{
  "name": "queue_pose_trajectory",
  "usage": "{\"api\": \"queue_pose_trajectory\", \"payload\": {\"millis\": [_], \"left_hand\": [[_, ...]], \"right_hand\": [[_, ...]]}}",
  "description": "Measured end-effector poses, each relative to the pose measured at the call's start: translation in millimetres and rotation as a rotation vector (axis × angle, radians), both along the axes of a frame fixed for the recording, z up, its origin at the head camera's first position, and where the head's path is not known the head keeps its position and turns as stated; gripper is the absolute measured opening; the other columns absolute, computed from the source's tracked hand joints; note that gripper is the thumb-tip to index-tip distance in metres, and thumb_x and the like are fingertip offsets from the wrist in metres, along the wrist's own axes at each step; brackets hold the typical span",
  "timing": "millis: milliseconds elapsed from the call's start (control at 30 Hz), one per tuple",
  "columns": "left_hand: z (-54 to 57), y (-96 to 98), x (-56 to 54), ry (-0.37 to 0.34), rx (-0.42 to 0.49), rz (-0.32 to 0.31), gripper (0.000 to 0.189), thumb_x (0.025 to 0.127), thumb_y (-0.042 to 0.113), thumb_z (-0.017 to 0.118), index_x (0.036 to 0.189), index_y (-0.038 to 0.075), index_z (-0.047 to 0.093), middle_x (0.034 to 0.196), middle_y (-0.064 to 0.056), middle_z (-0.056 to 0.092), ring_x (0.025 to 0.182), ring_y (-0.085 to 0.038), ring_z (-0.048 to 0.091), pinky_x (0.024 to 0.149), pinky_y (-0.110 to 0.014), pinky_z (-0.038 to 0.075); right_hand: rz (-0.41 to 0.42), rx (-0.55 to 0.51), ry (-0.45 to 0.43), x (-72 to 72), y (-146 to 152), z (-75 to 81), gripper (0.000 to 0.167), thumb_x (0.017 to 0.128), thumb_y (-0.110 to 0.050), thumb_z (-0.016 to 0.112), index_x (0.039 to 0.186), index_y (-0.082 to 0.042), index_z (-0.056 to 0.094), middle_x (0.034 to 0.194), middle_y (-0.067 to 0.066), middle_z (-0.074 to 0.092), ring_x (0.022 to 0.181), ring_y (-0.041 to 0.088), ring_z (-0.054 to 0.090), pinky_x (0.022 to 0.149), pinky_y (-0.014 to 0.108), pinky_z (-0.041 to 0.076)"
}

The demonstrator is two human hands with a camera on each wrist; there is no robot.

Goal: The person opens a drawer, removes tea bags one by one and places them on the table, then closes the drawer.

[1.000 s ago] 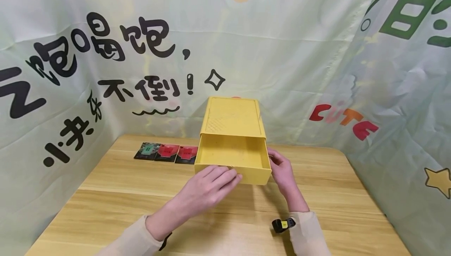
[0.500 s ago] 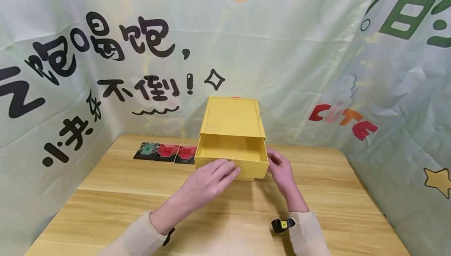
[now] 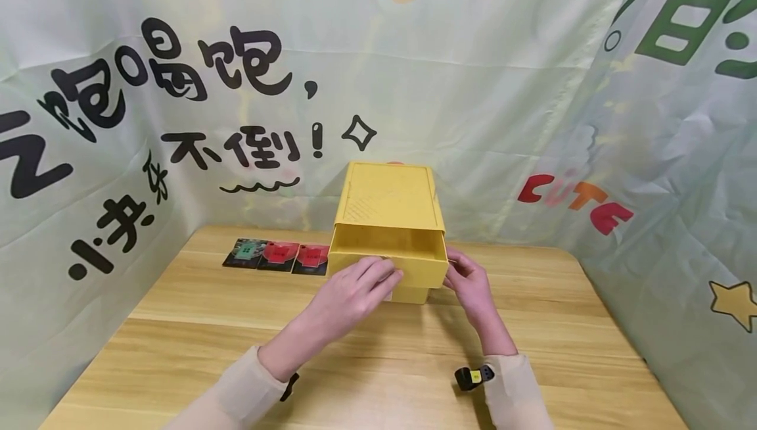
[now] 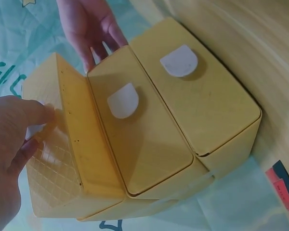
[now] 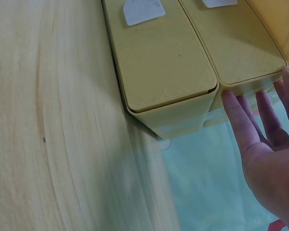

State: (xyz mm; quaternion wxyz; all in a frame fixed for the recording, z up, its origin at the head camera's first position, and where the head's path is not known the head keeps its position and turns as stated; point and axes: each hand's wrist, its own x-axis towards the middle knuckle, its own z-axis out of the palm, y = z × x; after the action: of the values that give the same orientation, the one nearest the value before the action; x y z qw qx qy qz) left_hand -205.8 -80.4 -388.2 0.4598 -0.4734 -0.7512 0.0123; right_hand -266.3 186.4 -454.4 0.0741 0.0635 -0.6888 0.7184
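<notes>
A yellow drawer cabinet [image 3: 390,193] stands on the table with its top drawer [image 3: 421,272] partly pulled out; the visible inside looks bare. My left hand [image 3: 351,302] is at the front of this drawer, thumb and finger pinching its white handle tab [image 4: 34,130], mostly covered by the hand. The middle drawer [image 4: 149,144] and bottom drawer [image 4: 216,106] are closed, each with a white tab. My right hand [image 3: 473,288] is on the cabinet's right side, its extended fingers [image 5: 238,113] resting against the casing near the middle drawer.
Three dark cards with green and red prints [image 3: 278,256] lie in a row left of the cabinet. Printed fabric [image 3: 503,121] hangs behind and beside the wooden table [image 3: 550,325]. A black wrist device [image 3: 473,377] sits at the right sleeve.
The top drawer has slid back into the cabinet by part of its length, my left hand moving away from me with it. My right hand has stayed at the cabinet's side.
</notes>
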Motion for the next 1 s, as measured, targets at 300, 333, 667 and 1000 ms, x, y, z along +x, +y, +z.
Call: {"api": "queue_pose_trajectory", "payload": {"millis": [300, 333, 667, 1000], "left_hand": [[-1.9, 2.2, -16.2, 0.012, 0.029, -0.006, 0.028, 0.103, -0.004, 0.053, 0.123, 0.001, 0.072, 0.116, -0.01, 0.065, 0.106, -0.024, 0.062, 0.095, -0.026, 0.056], [-1.8, 2.5, -17.7, 0.011, 0.03, -0.002, 0.028, 0.103, -0.004, 0.052, 0.123, 0.001, 0.072, 0.117, -0.01, 0.065, 0.106, -0.024, 0.062, 0.095, -0.026, 0.056], [-3.6, 5.0, -33.2, -0.017, 0.056, 0.024, 0.028, 0.103, -0.005, 0.056, 0.124, 0.0, 0.072, 0.121, -0.013, 0.065, 0.109, -0.026, 0.062, 0.092, -0.027, 0.058], [-5.0, 6.7, -45.6, -0.037, 0.074, 0.032, 0.031, 0.099, -0.006, 0.059, 0.126, 0.002, 0.071, 0.122, -0.013, 0.064, 0.111, -0.027, 0.061, 0.088, -0.027, 0.059]], "right_hand": [[0.008, -0.016, 0.002, -0.1, -0.8, 0.9, 0.033, 0.101, 0.003, 0.062, 0.132, 0.013, 0.061, 0.11, -0.006, 0.069, 0.096, 0.01, 0.067, 0.084, 0.03, 0.062], [0.011, -0.02, 0.001, -0.1, -0.8, 1.0, 0.032, 0.101, 0.003, 0.061, 0.132, 0.013, 0.061, 0.112, -0.006, 0.068, 0.096, 0.01, 0.067, 0.084, 0.031, 0.062], [0.039, -0.027, -0.012, -0.2, -0.5, 1.3, 0.032, 0.102, 0.002, 0.061, 0.133, 0.007, 0.063, 0.131, 0.005, 0.062, 0.107, 0.011, 0.066, 0.093, 0.041, 0.06], [0.046, -0.013, -0.013, 0.0, 0.4, 1.8, 0.038, 0.103, -0.008, 0.064, 0.135, 0.011, 0.059, 0.141, 0.01, 0.056, 0.11, 0.01, 0.066, 0.095, 0.043, 0.059]]}}
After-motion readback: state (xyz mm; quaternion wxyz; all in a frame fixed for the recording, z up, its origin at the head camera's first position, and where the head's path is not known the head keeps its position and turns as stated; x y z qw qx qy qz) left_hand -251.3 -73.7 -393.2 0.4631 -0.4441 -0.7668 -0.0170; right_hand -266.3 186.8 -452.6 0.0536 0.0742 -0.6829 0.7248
